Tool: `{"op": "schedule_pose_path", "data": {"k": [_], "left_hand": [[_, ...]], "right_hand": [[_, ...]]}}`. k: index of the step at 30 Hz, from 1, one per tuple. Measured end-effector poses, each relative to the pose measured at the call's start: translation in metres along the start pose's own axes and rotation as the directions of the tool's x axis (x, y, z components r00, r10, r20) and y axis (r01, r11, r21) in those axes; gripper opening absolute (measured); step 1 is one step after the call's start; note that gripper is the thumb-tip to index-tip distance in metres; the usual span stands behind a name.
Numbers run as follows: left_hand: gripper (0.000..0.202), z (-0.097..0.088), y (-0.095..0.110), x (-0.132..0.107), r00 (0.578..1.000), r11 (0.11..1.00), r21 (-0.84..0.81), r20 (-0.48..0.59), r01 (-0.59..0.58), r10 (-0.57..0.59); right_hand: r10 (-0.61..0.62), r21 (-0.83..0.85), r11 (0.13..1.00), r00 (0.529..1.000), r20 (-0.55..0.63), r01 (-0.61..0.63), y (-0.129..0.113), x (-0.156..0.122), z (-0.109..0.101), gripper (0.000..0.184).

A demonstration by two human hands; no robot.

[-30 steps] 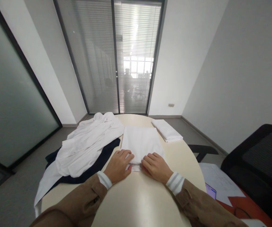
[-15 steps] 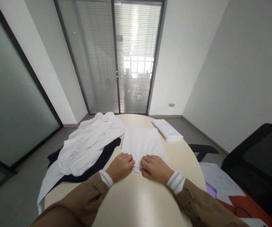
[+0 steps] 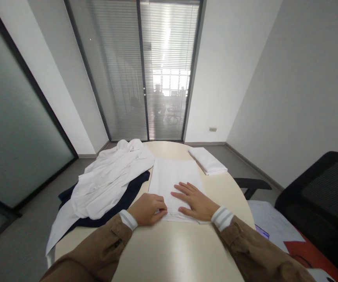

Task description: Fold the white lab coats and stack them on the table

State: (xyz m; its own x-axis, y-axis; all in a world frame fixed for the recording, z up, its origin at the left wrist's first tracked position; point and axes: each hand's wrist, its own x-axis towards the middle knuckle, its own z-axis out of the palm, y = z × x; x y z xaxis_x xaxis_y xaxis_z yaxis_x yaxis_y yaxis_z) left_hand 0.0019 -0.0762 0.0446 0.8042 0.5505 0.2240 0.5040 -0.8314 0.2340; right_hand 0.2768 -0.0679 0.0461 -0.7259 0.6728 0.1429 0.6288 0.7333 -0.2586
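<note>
While my right hand (image 3: pixel 196 203) lies flat, fingers spread, on the folded white cloth (image 3: pixel 173 174), my left hand (image 3: pixel 147 208) curls at its near edge. Whether it grips, I cannot tell.

The flat folded cloth (image 3: pixel 173 176) is plain white — so are the crumpled shirt (image 3: pixel 110 178) and the small folded stack (image 3: pixel 207 160). The garment (image 3: pixel 128 197) is navy, the table (image 3: pixel 175 250) cream, the sleeves (image 3: pixel 98 254) brown with grey-striped white cuffs (image 3: pixel 222 218) — the chair (image 3: pixel 318 188) black.

No legible text, label, brand or number anywhere (faint marks on the papers (image 3: pixel 270 225), too small).
</note>
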Motion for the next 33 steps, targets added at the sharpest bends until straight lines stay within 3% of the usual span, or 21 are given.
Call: {"op": "schedule_pose_path", "data": {"k": [5,9,11,13,17,20,22,25,30,33], "left_hand": [[0.026,-0.013,-0.002,0.017,0.99,0.987,-0.106,0.096,0.118,-0.108],[0.027,-0.018,-0.01,0.036,0.992,0.989,-0.094,-0.024,0.118,-0.121],[0.041,-0.01,-0.015,0.04,0.995,0.997,-0.039,-0.068,0.065,-0.068],[0.056,0.003,-0.016,0.038,0.998,0.997,0.041,-0.028,0.062,-0.06],[0.059,0.027,-0.008,0.027,0.988,0.979,0.152,0.057,0.135,-0.145],[0.065,0.031,0.005,0.02,0.987,0.977,0.169,0.072,0.127,-0.141],[0.067,0.03,0.011,0.017,0.988,0.976,0.174,0.063,0.13,-0.142],[0.066,0.032,0.018,0.014,0.989,0.974,0.182,0.043,0.134,-0.144],[0.067,0.034,0.023,0.007,0.992,0.979,0.174,0.038,0.108,-0.116],[0.068,0.027,0.023,0.006,0.994,0.983,0.16,0.058,0.086,-0.096]], "right_hand": [[-0.023,-0.035,0.999,0.994,0.106,0.027,-0.007,-0.005,0.002,0.068],[-0.055,-0.029,0.998,0.992,0.113,0.059,-0.014,-0.004,-0.005,0.065],[-0.075,-0.015,0.997,0.991,0.107,0.077,-0.015,-0.005,-0.007,0.065],[-0.084,0.017,0.996,0.991,0.1,0.083,-0.014,-0.006,-0.009,0.065],[-0.067,0.187,0.981,0.995,0.069,0.054,-0.008,-0.007,-0.019,0.042],[-0.001,0.294,0.955,0.994,0.107,-0.031,-0.002,-0.001,-0.032,0.032],[0.009,0.28,0.959,0.995,0.102,-0.037,0.0,0.009,-0.037,0.034],[0.06,0.132,0.989,0.996,0.061,-0.068,0.006,0.028,-0.033,0.049],[0.365,-0.095,0.929,0.929,0.062,-0.358,0.024,0.053,-0.004,0.076],[0.392,-0.13,0.915,0.918,0.064,-0.382,0.034,0.056,0.011,0.08]]}}
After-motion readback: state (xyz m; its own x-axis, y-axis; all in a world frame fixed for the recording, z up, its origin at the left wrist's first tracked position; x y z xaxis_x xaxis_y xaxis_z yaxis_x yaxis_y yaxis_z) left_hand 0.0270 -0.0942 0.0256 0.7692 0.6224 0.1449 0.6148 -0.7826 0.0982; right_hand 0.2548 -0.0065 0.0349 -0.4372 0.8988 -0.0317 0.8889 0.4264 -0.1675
